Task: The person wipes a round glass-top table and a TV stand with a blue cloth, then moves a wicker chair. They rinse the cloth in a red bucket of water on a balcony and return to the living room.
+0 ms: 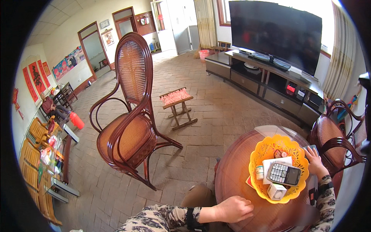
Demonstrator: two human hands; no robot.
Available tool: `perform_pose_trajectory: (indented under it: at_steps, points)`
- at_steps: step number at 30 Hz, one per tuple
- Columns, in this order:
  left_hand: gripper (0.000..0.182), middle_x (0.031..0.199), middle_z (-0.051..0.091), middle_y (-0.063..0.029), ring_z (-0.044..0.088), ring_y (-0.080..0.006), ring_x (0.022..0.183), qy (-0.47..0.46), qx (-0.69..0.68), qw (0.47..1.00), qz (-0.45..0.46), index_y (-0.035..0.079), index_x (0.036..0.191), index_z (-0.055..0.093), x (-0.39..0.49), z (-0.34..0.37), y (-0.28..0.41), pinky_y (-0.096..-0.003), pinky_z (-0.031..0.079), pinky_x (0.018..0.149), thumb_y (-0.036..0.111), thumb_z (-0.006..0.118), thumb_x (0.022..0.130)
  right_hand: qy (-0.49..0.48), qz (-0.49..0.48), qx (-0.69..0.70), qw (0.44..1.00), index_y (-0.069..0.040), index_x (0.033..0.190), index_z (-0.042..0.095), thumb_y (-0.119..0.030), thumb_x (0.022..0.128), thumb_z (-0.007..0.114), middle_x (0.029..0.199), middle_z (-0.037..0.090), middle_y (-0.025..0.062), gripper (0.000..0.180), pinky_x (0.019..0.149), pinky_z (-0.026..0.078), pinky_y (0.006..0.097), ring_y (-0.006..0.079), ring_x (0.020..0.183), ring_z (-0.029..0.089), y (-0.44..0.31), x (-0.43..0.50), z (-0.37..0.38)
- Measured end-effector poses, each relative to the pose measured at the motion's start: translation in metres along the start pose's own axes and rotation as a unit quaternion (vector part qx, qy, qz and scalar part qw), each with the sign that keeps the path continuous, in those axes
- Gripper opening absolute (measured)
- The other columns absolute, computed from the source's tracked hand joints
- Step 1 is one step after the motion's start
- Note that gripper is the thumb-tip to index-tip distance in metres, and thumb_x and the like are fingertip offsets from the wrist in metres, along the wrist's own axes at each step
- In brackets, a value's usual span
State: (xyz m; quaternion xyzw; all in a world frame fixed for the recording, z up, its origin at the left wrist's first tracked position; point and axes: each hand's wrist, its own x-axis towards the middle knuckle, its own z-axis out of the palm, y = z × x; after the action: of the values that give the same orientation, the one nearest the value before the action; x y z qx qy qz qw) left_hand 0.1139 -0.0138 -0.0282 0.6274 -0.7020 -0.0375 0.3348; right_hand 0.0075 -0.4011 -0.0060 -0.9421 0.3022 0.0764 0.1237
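My left hand (234, 209) rests at the near left edge of a round glass-topped wicker table (232, 174), its fingers curled and no object seen in it. On the table's far right side lies my right hand (315, 162), palm down on a grey-blue cloth (312, 148), beside a yellow openwork plastic basket (303, 174). In the basket are a keypad mobile phone (284, 174), a small white box (276, 191), a small white bottle (259, 172), white paper (285, 160) and some small reddish items. A red-and-yellow item (249, 182) shows under the basket's left edge.
A high-backed rattan armchair (127, 136) and a folding stool (176, 98) stand ahead. Another rattan chair (330, 130) is at the right. A television (275, 34) stands on a low cabinet (261, 84). A seated person (50, 105) is far left, near a red thermos (76, 120).
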Motion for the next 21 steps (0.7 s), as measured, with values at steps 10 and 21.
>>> perform_pose_trajectory:
  at_steps: [10, 21]
  points:
    - [0.020, 0.068, 0.053, -0.0090, 0.059, -0.0248, 0.065, 0.002, 0.001, 1.000, 0.007, 0.005, 0.071, 0.053, 0.001, -0.002, 0.001, -0.0341, 0.050, 0.062, 0.021, 0.060, 0.082, 0.013, -0.070, -0.021, 0.997, -0.027, 0.142, 0.033, -0.042, 0.084, 0.060, 0.152, 0.019, 0.0080, 0.065, 0.105, 0.020, 0.0608, 0.0313, 0.141, 0.012, -0.014, 0.061, -0.012]
    - [0.020, 0.071, 0.057, -0.0118, 0.061, -0.0282, 0.068, -0.014, 0.007, 1.000, -0.003, 0.003, 0.076, 0.054, -0.001, 0.000, -0.001, -0.0359, 0.051, 0.064, 0.022, 0.059, 0.082, 0.061, -0.051, -0.010, 0.997, -0.026, 0.138, 0.040, -0.043, 0.081, 0.060, 0.148, 0.029, 0.0088, 0.063, 0.105, 0.030, 0.0514, 0.0314, 0.138, 0.021, 0.017, 0.048, 0.004]
